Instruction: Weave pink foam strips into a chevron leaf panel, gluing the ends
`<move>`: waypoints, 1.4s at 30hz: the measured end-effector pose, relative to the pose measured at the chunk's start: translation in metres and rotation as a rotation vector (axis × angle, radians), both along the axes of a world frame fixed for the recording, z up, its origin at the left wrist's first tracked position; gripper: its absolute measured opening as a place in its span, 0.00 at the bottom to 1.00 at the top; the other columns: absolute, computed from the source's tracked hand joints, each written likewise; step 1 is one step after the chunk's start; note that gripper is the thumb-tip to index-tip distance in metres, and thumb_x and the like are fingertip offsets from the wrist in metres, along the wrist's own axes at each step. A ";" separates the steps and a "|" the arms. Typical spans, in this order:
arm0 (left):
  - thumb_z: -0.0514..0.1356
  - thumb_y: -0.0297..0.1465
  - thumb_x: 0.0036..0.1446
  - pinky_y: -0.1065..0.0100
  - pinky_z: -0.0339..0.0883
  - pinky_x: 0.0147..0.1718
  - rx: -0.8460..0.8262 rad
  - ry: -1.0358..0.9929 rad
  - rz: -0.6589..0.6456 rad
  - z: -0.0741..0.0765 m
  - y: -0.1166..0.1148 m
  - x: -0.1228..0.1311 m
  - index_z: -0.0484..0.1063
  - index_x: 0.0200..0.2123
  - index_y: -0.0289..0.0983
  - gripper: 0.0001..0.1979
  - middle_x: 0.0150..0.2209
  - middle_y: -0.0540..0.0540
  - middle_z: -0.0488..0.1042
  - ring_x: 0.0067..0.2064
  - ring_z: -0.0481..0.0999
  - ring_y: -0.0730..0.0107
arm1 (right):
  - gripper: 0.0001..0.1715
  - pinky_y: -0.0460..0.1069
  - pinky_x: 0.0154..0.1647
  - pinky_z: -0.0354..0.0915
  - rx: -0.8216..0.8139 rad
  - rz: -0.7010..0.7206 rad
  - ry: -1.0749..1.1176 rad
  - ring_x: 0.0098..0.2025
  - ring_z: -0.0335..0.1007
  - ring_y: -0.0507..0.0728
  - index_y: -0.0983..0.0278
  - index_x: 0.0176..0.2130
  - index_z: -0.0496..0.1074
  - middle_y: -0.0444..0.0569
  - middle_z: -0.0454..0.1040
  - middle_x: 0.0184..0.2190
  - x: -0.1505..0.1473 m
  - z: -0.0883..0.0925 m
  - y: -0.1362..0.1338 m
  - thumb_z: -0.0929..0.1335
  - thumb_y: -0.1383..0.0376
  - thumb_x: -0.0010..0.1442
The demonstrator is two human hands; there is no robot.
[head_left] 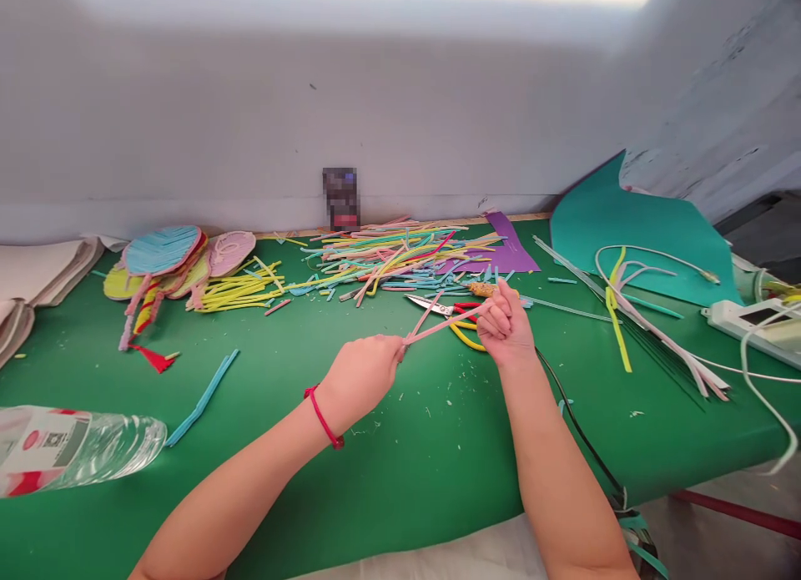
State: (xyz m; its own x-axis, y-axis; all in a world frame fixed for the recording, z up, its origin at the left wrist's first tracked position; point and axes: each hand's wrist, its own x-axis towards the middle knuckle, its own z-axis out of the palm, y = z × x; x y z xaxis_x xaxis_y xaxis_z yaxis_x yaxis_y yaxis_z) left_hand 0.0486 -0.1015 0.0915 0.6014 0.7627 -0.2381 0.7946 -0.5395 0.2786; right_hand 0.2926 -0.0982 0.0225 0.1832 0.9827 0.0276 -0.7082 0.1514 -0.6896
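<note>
Pink pipe cleaners (445, 324) stretch between my two hands above the green table. My left hand (366, 370), with a red cord at its wrist, pinches them where they cross, and one short end sticks up from the pinch. Closed in a fist, my right hand (502, 323) grips the far end. Behind the pipe cleaners lie scissors (438, 306) with red and yellow handles, partly hidden by my right hand. A glue gun's tan tip is not clearly made out near that hand. Beyond, a heap of coloured pipe cleaners (400, 259) spreads out.
Several pipe-cleaner fans (163, 250) lie at the left beside yellow strips (241, 292). A water bottle (81, 451) lies near blue pipe cleaners (204, 400). To the right are a teal sheet (644, 229), a strip bundle (663, 338), a white power strip (757, 330) and a black cable (579, 426).
</note>
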 end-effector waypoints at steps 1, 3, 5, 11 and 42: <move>0.44 0.27 0.64 0.70 0.52 0.23 -0.016 -0.018 -0.002 0.002 -0.001 -0.001 0.70 0.34 0.39 0.15 0.28 0.48 0.75 0.26 0.72 0.69 | 0.29 0.37 0.04 0.43 0.008 -0.020 0.020 0.06 0.35 0.42 0.62 0.16 0.52 0.31 0.45 0.06 0.004 0.000 -0.001 0.69 0.60 0.59; 0.44 0.27 0.64 0.70 0.51 0.23 -0.035 -0.049 -0.005 0.004 -0.003 -0.001 0.69 0.34 0.40 0.15 0.29 0.49 0.75 0.25 0.71 0.70 | 0.28 0.36 0.04 0.45 0.015 -0.054 0.060 0.06 0.37 0.42 0.62 0.15 0.53 0.31 0.46 0.06 0.008 0.000 -0.002 0.69 0.61 0.59; 0.44 0.27 0.64 0.70 0.50 0.23 -0.027 -0.045 0.000 0.005 -0.004 -0.002 0.69 0.35 0.40 0.15 0.28 0.49 0.75 0.25 0.70 0.69 | 0.28 0.36 0.04 0.45 0.020 -0.076 0.101 0.06 0.38 0.42 0.62 0.15 0.54 0.32 0.48 0.06 0.009 0.001 -0.003 0.68 0.62 0.60; 0.42 0.32 0.66 0.69 0.46 0.22 0.080 0.040 0.065 0.004 -0.002 -0.004 0.68 0.34 0.40 0.16 0.26 0.48 0.74 0.26 0.72 0.65 | 0.15 0.34 0.06 0.50 0.115 -0.231 0.197 0.09 0.47 0.41 0.64 0.25 0.68 0.33 0.57 0.10 0.012 0.007 -0.005 0.68 0.61 0.61; 0.43 0.34 0.65 0.71 0.55 0.27 -0.074 -0.251 0.128 -0.031 0.006 -0.040 0.68 0.30 0.41 0.17 0.25 0.52 0.75 0.27 0.71 0.69 | 0.13 0.46 0.24 0.63 0.255 0.032 -1.424 0.29 0.66 0.52 0.61 0.33 0.74 0.48 0.70 0.32 -0.051 -0.004 -0.013 0.65 0.57 0.62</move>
